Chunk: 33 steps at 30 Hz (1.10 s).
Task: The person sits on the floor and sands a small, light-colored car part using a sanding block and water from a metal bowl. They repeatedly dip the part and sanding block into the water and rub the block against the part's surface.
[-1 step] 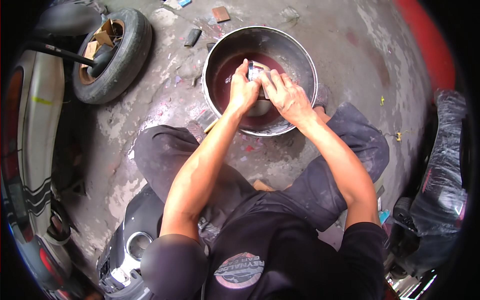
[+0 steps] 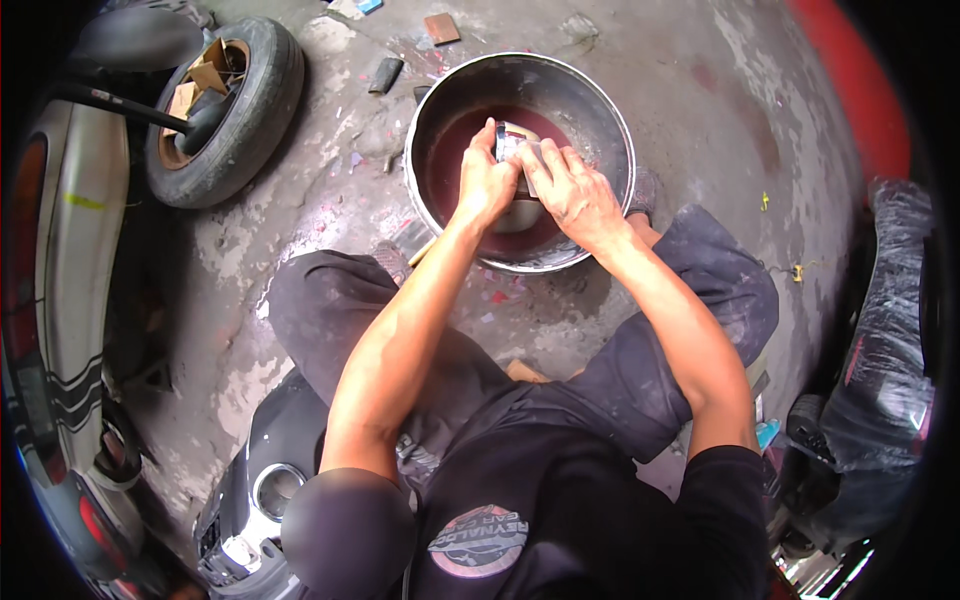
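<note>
My left hand (image 2: 487,188) is closed around a small part (image 2: 514,138) with dark, silvery and tan surfaces, over a round dark basin (image 2: 628,135). Much of that part is hidden by my fingers, so its kind is unclear. Bent over it from the other side, my right hand (image 2: 582,202) presses a thin grey piece (image 2: 537,172), perhaps a folded sheet, against the part. Reddish liquid (image 2: 446,168) lies in the basin below both hands. Under my hands a pale rounded shape (image 2: 522,217) shows in the liquid.
A tyre on its rim (image 2: 278,120), with cardboard scraps inside, is at far left. Beside my left leg lies a black body panel (image 2: 285,425) with a round opening. A plastic-wrapped item (image 2: 880,350) stands at right. A brown block (image 2: 441,28) rests beyond the basin.
</note>
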{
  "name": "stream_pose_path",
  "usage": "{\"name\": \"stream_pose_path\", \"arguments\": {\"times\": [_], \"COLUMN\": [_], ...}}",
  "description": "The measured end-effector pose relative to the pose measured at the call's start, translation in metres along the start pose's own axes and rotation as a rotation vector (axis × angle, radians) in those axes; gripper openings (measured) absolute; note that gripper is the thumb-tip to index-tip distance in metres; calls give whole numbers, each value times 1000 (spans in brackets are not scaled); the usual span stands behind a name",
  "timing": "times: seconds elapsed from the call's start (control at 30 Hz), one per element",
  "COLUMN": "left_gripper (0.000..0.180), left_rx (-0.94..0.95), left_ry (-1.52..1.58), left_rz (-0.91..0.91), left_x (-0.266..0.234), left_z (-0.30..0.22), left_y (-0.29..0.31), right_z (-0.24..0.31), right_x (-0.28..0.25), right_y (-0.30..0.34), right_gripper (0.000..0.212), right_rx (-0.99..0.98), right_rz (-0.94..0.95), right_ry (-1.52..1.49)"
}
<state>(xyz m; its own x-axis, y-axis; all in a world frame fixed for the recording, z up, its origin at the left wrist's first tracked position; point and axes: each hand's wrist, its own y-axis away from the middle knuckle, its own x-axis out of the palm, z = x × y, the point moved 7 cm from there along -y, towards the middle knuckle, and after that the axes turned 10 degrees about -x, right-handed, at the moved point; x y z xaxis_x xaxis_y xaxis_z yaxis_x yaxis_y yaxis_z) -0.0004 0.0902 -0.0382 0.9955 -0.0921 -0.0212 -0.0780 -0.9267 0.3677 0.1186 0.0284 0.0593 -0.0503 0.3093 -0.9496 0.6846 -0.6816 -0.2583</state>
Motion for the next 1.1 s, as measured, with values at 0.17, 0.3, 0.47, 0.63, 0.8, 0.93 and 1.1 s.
{"name": "stream_pose_path", "arguments": {"times": [0.17,0.3,0.47,0.63,0.8,0.93,1.1], "left_gripper": [76,78,77,77,74,72,70], "left_rx": [-97,-38,-89,-51,-8,-11,6], "left_ry": [29,97,121,108,50,81,11], "left_rz": [35,39,84,106,48,39,30], "left_x": [0,-1,2,4,4,5,4], "left_z": [-12,-2,-9,-14,-5,-2,-4], "left_y": [7,3,9,12,9,8,4], "right_z": [1,-9,-22,-18,-16,-9,3], "right_x": [5,23,4,-15,-16,-21,-9], "right_y": [-3,-11,-1,13,3,-9,-10], "right_gripper": [50,52,54,54,53,50,48], "right_rx": [32,187,178,121,62,13,-51], "right_rz": [3,102,11,25,59,149,65], "right_ry": [42,-6,-184,-246,-208,-144,71]}}
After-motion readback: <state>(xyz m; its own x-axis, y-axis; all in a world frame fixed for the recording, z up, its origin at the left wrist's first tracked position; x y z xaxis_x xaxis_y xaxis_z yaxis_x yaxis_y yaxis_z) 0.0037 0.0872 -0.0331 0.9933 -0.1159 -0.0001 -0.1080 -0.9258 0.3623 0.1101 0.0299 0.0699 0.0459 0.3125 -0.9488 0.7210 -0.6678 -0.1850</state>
